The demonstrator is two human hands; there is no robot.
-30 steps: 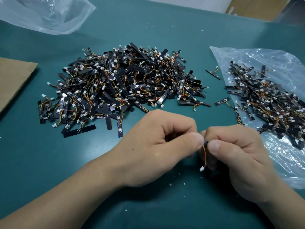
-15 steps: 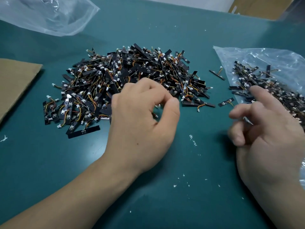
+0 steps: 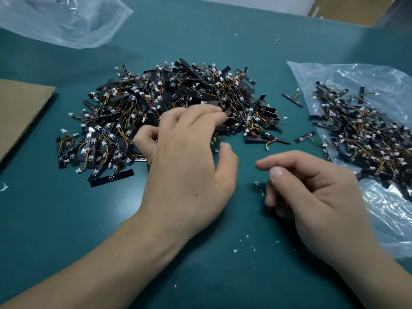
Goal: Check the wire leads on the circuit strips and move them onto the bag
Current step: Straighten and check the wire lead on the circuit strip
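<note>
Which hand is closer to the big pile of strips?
Left. The left hand overlaps the pile at its near edge; the right hand hovers apart, beside the bag.

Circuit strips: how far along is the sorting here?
Done: a smaller heap lies on the bag. In hand: the left hand reaches into the large pile, its grip blurred; the right hand holds nothing. Left: that large pile, clearly the bigger share, plus two stray strips beside the bag.
</note>
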